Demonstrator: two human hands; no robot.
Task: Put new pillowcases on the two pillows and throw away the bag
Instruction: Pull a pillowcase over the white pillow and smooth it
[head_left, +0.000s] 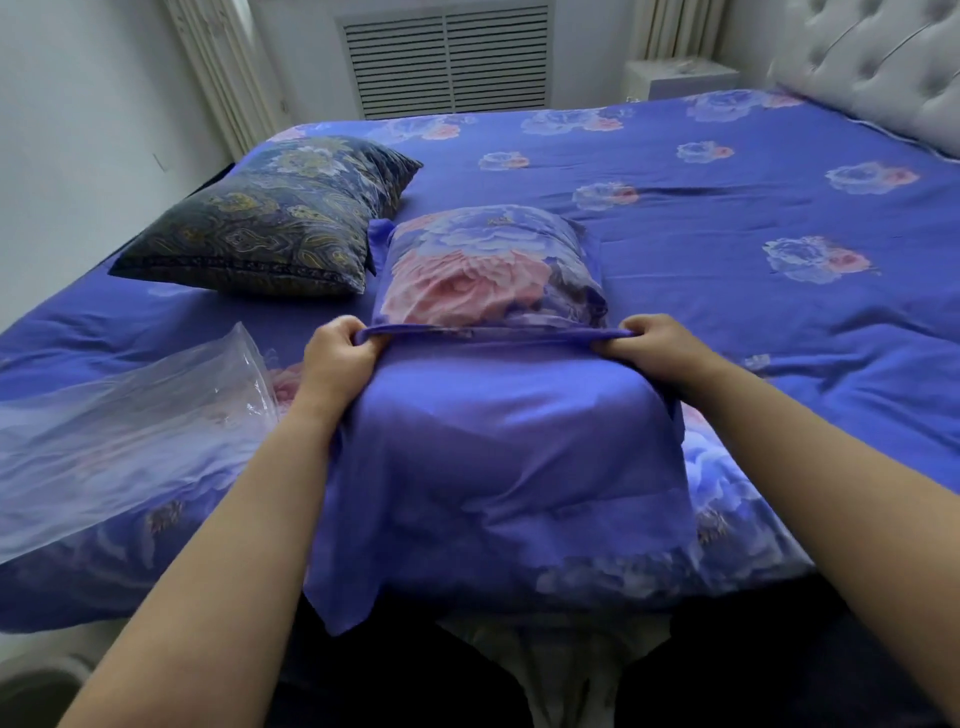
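Between the left hand (340, 358) and right hand (649, 345), each clenched on the open hem of the purple pillowcase (498, 441), a floral pillow (488, 270) lies partly sleeved. Likely next: drawing the hem farther over it. Beyond the left hand waits the dark paisley pillow (270, 223); the clear plastic bag (119, 426) lies just outside it. Open bed (779, 218) spreads past the right.

1. Soft daylight, kinda cool and bluish, looks like it comes from the far end behind the curtains (218, 78).
2. Shadows are weak, just a soft one under the dark pillow (270, 218).
3. White glare streaks on the plastic bag (130, 415).
4. Wide-angle warp: forearms stretch at the bottom corners, walls lean.
5. Whole frame's a bit soft, and the floor under the bed edge is dim.
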